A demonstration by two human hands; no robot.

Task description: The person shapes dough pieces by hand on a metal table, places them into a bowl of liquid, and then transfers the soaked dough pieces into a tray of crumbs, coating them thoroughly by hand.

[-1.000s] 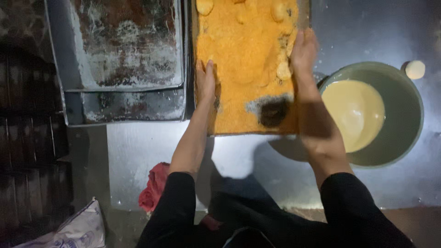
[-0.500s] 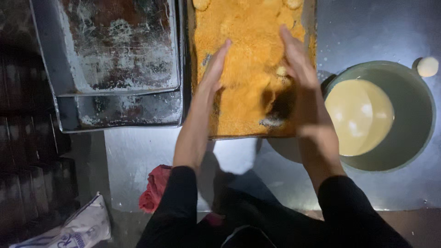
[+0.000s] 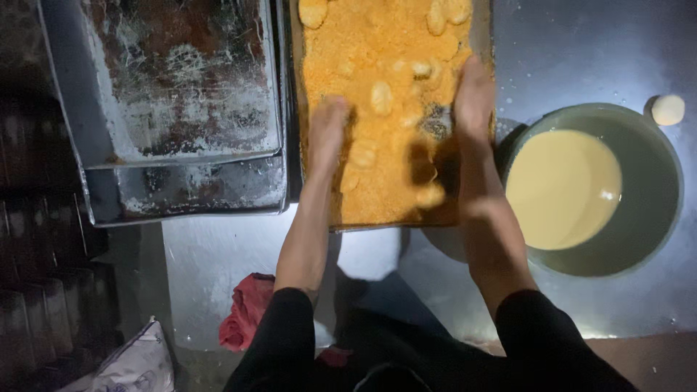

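Fingers of both hands lie flat and close together, pressed into orange breadcrumbs [image 3: 392, 138] filling a tray [image 3: 482, 43] on the bench [image 3: 218, 261]. Left hand [image 3: 328, 134] and right hand [image 3: 473, 98] grip nothing; pale crumbed pieces [image 3: 381, 96] lie between them. Just right of the tray sits a bowl [image 3: 653, 218] of cream batter [image 3: 563, 189].

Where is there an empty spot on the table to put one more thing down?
Bare counter lies below the stacked metal trays, left of the left hand's arm. More sits above the batter bowl, beside the dough ball. The crumb tray is crowded with pieces, both hands in it, the right hand too.
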